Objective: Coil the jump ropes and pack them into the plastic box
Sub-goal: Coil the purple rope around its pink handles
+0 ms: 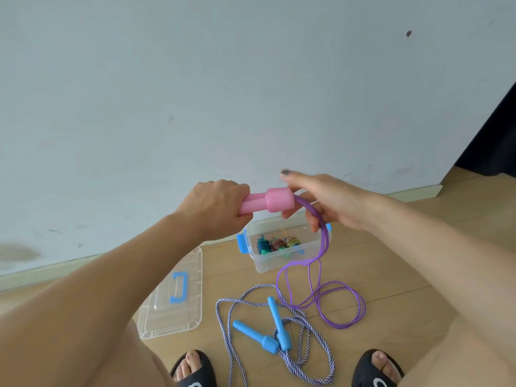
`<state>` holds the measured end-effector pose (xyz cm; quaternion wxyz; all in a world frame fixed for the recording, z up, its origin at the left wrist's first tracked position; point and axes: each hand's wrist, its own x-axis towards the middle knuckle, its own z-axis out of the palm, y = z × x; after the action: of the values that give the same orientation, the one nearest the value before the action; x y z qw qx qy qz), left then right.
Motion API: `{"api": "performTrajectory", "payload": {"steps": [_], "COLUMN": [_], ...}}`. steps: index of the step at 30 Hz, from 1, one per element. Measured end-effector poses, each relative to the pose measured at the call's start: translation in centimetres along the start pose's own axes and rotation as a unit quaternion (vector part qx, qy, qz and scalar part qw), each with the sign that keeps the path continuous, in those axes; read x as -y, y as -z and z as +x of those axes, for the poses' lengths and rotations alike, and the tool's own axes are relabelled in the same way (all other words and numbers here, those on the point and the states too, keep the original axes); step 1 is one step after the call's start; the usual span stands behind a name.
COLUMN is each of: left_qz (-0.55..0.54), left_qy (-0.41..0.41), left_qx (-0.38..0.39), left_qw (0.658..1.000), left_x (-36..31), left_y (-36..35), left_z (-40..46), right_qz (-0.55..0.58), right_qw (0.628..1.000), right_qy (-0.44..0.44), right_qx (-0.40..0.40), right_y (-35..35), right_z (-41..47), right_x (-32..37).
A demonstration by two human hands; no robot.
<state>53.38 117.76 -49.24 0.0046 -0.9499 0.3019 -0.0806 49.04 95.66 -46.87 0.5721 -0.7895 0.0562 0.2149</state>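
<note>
- Jump ropes are your job here, and the purple rope [321, 291] is the one in hand: your left hand [215, 201] has its fingers curled tight round the two pink handles [265, 203], held side by side so both rope ends start from one place.
- Your right hand [332, 202] sits just beside the thick ends of the handles; the forefinger points out straight while the lower fingers curl round the purple strands, guiding them into an arc. That looks like the start of a wrap, with the handles serving as the core.
- Most of the purple rope is not yet coiled: it hangs from your right hand, passes in front of the plastic box [282, 263] and lies in loose loops on the wooden floor [391, 275].
- The box stands open against the wall, with three small coiled bundles [279, 244] already inside; room remains beside them, I judge.
- Its clear lid [173, 300], with a blue handle, lies flat to the left of the box, out of your way.
- The striped rope [301, 358] with blue handles [268, 333] lies uncoiled between your sandalled feet [192, 370], and the purple loops cross over it, so lift the purple slack gently to avoid a snag.
</note>
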Motion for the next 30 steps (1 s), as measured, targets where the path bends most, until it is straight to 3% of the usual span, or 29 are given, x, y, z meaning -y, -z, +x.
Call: {"api": "performTrajectory", "payload": {"steps": [4, 9, 15, 23, 26, 30], "left_qz": [0.026, -0.007, -0.035, -0.022, -0.105, -0.270], "left_qy": [-0.016, 0.004, -0.028, -0.043, -0.015, 0.106], "left_qx": [-0.019, -0.007, -0.083, -0.043, -0.029, 0.023], "left_qw": [0.999, 1.000, 0.996, 0.998, 0.994, 0.957], "left_x": [-0.1, 0.5, 1.0, 2.0, 2.3, 1.9], "left_y": [0.0, -0.6, -0.5, -0.8, -0.9, -0.7], "left_z": [-0.2, -0.8, -1.5, -1.6, -1.7, -1.4], "right_qz": [-0.004, -0.024, -0.027, -0.090, -0.084, -0.159], "right_qw": [1.000, 0.997, 0.992, 0.990, 0.986, 0.951], "right_qy": [0.000, 0.077, 0.117, 0.093, 0.113, 0.170], "right_qx": [-0.002, -0.013, -0.037, -0.063, -0.087, -0.206], "right_y": [-2.1, -2.3, -2.6, -3.0, -2.9, -3.3], "right_z": [1.0, 1.4, 2.0, 2.2, 2.5, 2.5], "right_x": [-0.4, -0.8, -0.2, -0.6, -0.8, -1.0]}}
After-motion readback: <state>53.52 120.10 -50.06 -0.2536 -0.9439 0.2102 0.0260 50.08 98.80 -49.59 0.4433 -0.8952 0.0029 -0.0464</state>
